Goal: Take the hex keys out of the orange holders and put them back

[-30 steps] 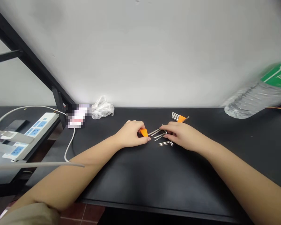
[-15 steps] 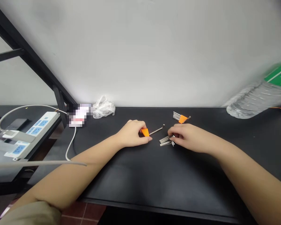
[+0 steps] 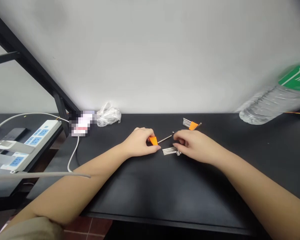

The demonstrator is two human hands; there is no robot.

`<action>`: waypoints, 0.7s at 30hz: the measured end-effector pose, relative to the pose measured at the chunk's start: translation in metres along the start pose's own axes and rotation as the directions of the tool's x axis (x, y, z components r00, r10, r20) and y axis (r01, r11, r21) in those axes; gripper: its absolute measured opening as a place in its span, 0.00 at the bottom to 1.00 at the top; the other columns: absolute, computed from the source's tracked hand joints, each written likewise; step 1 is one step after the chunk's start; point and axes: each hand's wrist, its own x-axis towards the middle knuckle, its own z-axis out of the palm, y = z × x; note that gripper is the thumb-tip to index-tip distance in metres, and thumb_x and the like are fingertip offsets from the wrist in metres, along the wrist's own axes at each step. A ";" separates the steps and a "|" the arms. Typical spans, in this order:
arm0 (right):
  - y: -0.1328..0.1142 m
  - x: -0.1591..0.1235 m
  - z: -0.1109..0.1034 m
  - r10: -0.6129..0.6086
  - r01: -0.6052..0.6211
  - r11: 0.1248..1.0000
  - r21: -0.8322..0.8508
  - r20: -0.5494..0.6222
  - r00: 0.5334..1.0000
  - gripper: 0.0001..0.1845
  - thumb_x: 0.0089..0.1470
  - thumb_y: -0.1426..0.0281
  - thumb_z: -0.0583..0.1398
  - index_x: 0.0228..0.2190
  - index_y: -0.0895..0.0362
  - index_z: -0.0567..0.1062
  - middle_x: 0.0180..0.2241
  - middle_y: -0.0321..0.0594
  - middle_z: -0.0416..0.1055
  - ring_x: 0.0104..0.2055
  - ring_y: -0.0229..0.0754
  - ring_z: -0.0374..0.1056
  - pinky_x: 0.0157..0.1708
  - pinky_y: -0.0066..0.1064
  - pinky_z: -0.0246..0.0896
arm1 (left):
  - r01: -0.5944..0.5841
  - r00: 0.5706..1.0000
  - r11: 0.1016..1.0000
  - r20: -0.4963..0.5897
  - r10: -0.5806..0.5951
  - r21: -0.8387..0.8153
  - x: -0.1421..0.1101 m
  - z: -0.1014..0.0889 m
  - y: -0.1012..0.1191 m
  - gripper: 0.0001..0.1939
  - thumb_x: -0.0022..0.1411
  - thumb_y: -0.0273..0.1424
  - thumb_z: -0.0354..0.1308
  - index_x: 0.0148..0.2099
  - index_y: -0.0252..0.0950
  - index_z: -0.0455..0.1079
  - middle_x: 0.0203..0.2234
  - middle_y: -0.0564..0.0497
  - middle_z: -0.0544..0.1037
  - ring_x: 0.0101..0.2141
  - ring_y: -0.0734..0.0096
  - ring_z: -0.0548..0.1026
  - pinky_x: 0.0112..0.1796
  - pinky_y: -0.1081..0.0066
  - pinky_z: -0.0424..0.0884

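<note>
My left hand [image 3: 140, 142] is closed on an orange hex key holder [image 3: 153, 140] resting low over the black table. A single long hex key [image 3: 165, 138] sticks out of that holder to the right, its bent end up. My right hand [image 3: 193, 143] is just right of that end, thumb and forefinger apart, with nothing visible between them. Under its thumb lies a row of loose silver hex keys [image 3: 169, 151], their bent ends partly hidden by the hand. Behind the right hand rests a second orange holder [image 3: 193, 125] with several hex keys in it.
A crumpled clear plastic bag [image 3: 108, 115] lies against the wall. At right a large water bottle [image 3: 262, 105] with a green label leans over the table. To the left are a power strip [image 3: 37, 138], a white cable [image 3: 73, 155] and a black metal frame [image 3: 37, 70].
My right hand has moved left, its fingers parting. The loose hex keys have shifted left and lie more evenly side by side. My left hand stays on its holder.
</note>
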 end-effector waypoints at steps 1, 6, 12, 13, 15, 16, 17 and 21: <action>0.003 0.004 0.003 0.037 -0.036 0.999 0.016 -0.081 0.996 0.13 0.62 0.60 0.58 0.44 0.51 0.76 0.33 0.39 0.75 0.32 0.44 0.69 0.32 0.34 0.62 | -0.003 1.000 1.000 0.001 0.003 -0.001 0.000 0.000 0.000 0.18 0.56 0.47 0.67 0.38 0.39 0.71 0.32 0.52 0.78 0.36 0.63 0.75 0.45 0.62 0.68; 0.017 0.020 0.018 -0.015 0.020 1.000 0.024 -0.202 0.979 0.17 0.66 0.61 0.54 0.50 0.53 0.77 0.41 0.44 0.76 0.41 0.47 0.72 0.44 0.40 0.67 | -0.003 1.000 1.000 -0.003 0.003 -0.007 0.000 0.000 0.001 0.17 0.56 0.46 0.67 0.37 0.39 0.71 0.32 0.53 0.78 0.35 0.64 0.75 0.45 0.62 0.68; 0.019 0.007 0.003 -0.114 0.114 0.993 -0.023 -0.016 0.993 0.16 0.66 0.63 0.53 0.47 0.52 0.78 0.43 0.44 0.75 0.41 0.46 0.72 0.43 0.39 0.68 | -0.007 1.000 1.000 -0.009 0.007 -0.019 0.000 -0.001 0.001 0.17 0.56 0.47 0.66 0.37 0.39 0.72 0.32 0.52 0.78 0.36 0.64 0.75 0.46 0.61 0.68; 0.018 0.003 -0.001 -0.114 0.115 0.993 -0.031 0.025 0.993 0.16 0.67 0.63 0.53 0.47 0.51 0.78 0.43 0.44 0.75 0.40 0.46 0.72 0.42 0.39 0.68 | -0.008 1.000 1.000 -0.011 0.007 -0.021 0.000 -0.001 0.001 0.17 0.56 0.46 0.67 0.37 0.39 0.73 0.32 0.52 0.78 0.35 0.64 0.75 0.46 0.61 0.68; 0.018 -0.003 -0.010 -0.110 0.114 0.993 -0.042 0.094 0.990 0.17 0.67 0.61 0.52 0.46 0.50 0.79 0.42 0.43 0.75 0.38 0.45 0.72 0.41 0.39 0.68 | -0.003 1.000 1.000 -0.013 0.003 -0.026 0.000 -0.001 0.000 0.16 0.56 0.46 0.67 0.37 0.39 0.73 0.32 0.52 0.78 0.35 0.64 0.75 0.44 0.62 0.68; 0.017 -0.004 -0.012 -0.106 0.112 0.993 -0.046 0.114 0.988 0.17 0.67 0.60 0.52 0.44 0.50 0.80 0.41 0.43 0.75 0.38 0.45 0.72 0.40 0.39 0.68 | 0.000 1.000 1.000 -0.012 0.000 -0.030 0.000 -0.001 0.000 0.16 0.56 0.46 0.67 0.37 0.39 0.73 0.32 0.52 0.78 0.35 0.65 0.74 0.43 0.63 0.69; 0.017 -0.005 -0.013 -0.102 0.108 0.993 -0.050 0.114 0.988 0.18 0.67 0.59 0.52 0.44 0.50 0.80 0.41 0.43 0.75 0.38 0.46 0.72 0.40 0.39 0.68 | 0.002 1.000 0.999 -0.010 -0.003 -0.032 0.000 0.000 -0.001 0.16 0.56 0.46 0.67 0.37 0.39 0.72 0.32 0.52 0.78 0.34 0.65 0.74 0.41 0.64 0.69; 0.014 -0.003 -0.008 -0.097 0.099 0.994 -0.043 0.033 0.995 0.21 0.68 0.60 0.52 0.53 0.49 0.78 0.49 0.45 0.74 0.42 0.47 0.73 0.44 0.41 0.69 | 0.000 1.000 1.000 -0.001 0.000 -0.030 0.001 0.000 -0.001 0.17 0.56 0.47 0.66 0.37 0.39 0.71 0.32 0.52 0.77 0.34 0.64 0.74 0.41 0.64 0.69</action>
